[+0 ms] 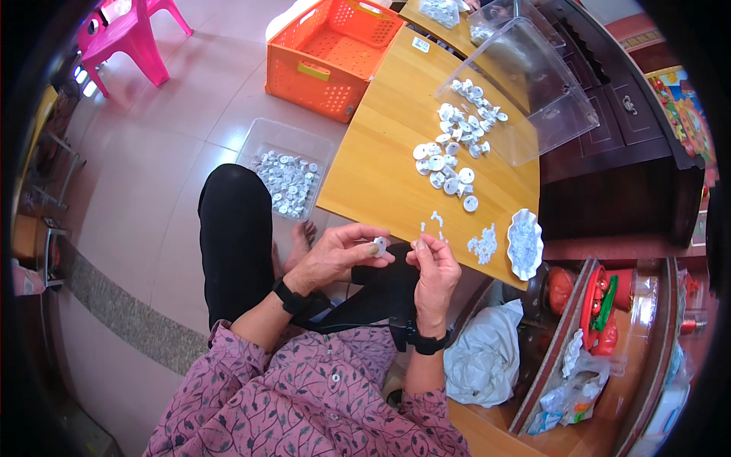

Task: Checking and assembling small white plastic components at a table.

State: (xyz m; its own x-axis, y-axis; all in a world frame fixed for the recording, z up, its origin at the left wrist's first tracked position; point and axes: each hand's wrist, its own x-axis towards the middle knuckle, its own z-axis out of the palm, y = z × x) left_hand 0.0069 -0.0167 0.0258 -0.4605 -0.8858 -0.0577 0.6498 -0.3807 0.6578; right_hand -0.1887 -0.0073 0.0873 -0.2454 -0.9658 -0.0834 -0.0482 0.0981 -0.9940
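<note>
Over my lap, just off the table's near edge, my left hand pinches a small round white plastic part between thumb and fingers. Close beside it on the right, my right hand has thumb and forefinger pressed together; whatever they hold is too small to name. On the wooden table lies a spread of white disc-shaped parts. Nearer to my right hand are a few tiny white pieces and a small heap of similar pieces. A scalloped white dish at the table's right corner holds more of them.
A clear bin of white parts stands on the floor left of the table. Behind it is an orange crate. A tilted clear plastic box stands at the table's far right. Shelves with bags are at lower right.
</note>
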